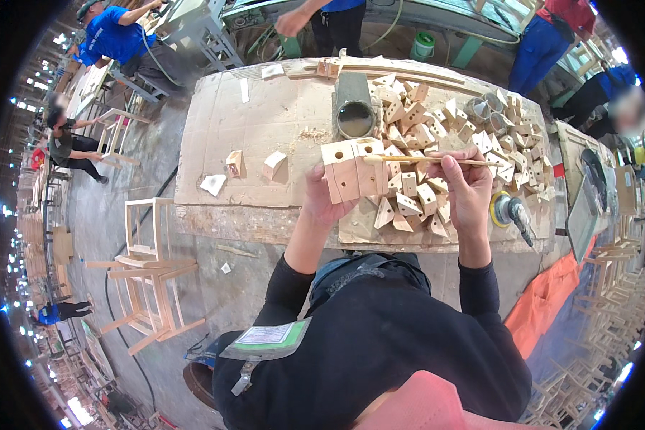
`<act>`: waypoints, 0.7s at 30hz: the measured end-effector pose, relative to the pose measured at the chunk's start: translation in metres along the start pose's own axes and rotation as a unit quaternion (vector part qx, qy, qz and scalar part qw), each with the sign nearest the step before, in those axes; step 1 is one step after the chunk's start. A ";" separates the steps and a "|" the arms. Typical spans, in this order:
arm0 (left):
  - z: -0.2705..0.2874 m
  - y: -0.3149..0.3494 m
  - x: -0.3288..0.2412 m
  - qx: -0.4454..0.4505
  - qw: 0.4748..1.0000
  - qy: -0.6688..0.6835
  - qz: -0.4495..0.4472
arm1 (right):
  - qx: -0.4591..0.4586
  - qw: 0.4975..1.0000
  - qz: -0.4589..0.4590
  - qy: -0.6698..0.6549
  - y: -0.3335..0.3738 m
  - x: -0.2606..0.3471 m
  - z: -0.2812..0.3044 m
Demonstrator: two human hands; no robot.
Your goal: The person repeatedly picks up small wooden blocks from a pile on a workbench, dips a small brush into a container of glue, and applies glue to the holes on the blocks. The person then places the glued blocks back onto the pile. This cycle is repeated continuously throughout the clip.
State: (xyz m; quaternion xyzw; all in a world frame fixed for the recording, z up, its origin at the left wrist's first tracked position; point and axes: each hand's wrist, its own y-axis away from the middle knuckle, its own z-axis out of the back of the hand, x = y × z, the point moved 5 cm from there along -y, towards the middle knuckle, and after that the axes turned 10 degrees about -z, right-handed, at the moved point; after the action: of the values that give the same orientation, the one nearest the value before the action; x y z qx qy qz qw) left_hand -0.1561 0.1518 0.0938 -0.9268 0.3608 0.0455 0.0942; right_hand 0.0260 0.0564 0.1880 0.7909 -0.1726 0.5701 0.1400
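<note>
My left hand (319,195) grips a few pale wooden blocks (345,180) with drilled holes, pressed side by side above the table. In my right hand (464,188) is a thin wooden-handled brush (404,158), pinched between thumb and fingers and lying level. Its pale tip meets the blocks near their upper right edge. Just beyond the blocks stands a grey-green container (350,86) with dark contents showing in its round opening. A heap of loose drilled wedge-shaped blocks (411,203) spreads behind and below my right hand.
The table (222,136) is covered with cardboard; two loose blocks lie at its left. A power sander (507,210) sits at the right, with metal cans (483,109) behind. Wooden frames (150,276) stand on the floor at left. Several people work around, one (330,21) across the table.
</note>
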 end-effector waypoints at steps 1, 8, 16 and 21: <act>0.003 0.000 0.001 0.000 1.000 0.018 0.014 | -0.003 1.000 0.002 0.002 0.001 0.000 0.001; 0.001 -0.005 0.006 -0.013 0.998 0.038 0.042 | 0.014 1.000 0.006 -0.024 -0.001 0.001 0.008; -0.011 -0.013 0.010 -0.059 0.997 0.051 0.019 | -0.009 1.000 0.019 -0.016 0.008 0.002 0.021; -0.007 -0.009 0.015 -0.018 0.990 0.133 0.045 | -0.023 0.999 0.030 -0.026 0.010 0.007 0.021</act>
State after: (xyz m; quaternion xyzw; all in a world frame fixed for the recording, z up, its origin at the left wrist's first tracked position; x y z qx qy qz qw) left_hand -0.1388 0.1474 0.0999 -0.9088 0.4109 -0.0680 0.0267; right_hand 0.0416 0.0374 0.1888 0.7967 -0.2126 0.5492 0.1361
